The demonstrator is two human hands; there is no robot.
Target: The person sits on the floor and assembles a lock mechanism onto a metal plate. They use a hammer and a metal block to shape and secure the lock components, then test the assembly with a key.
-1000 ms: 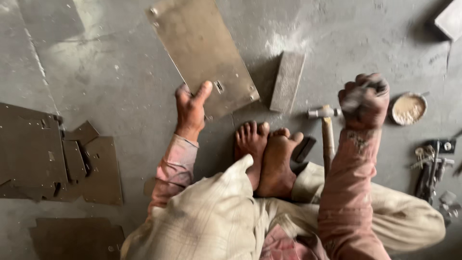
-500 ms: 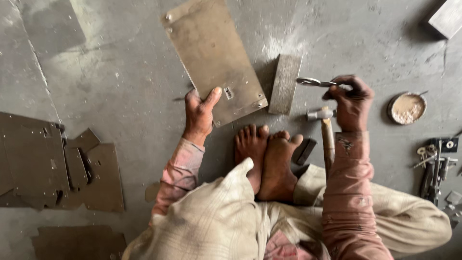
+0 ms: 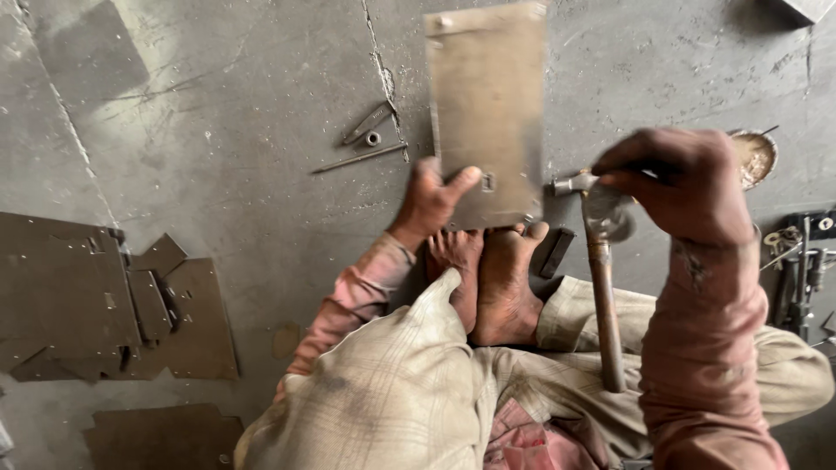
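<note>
My left hand (image 3: 431, 202) grips the lower left corner of a long tan metal plate (image 3: 488, 104) that lies on the grey floor, thumb on top near a small slot. My bare feet (image 3: 488, 283) sit just below the plate's near edge. My right hand (image 3: 675, 187) hovers to the right, with its fingers pinched shut beside the head of a hammer (image 3: 603, 296). The hammer's handle runs down across my leg. The thin metal piece that the hand held a moment ago is mostly hidden under the fingers.
Dark cut metal sheets (image 3: 96, 305) lie stacked at the left. A thin rod and small bits (image 3: 366, 144) rest left of the plate. A shallow bowl (image 3: 756, 155) and a cluster of hand tools (image 3: 801, 261) are at the right, and a dark block (image 3: 554, 252) is by my foot.
The plate has swung from slanted to upright under my left hand. My right hand picked a thin metal piece from near the bowl and came down beside the hammer head. The view has zoomed closer.
</note>
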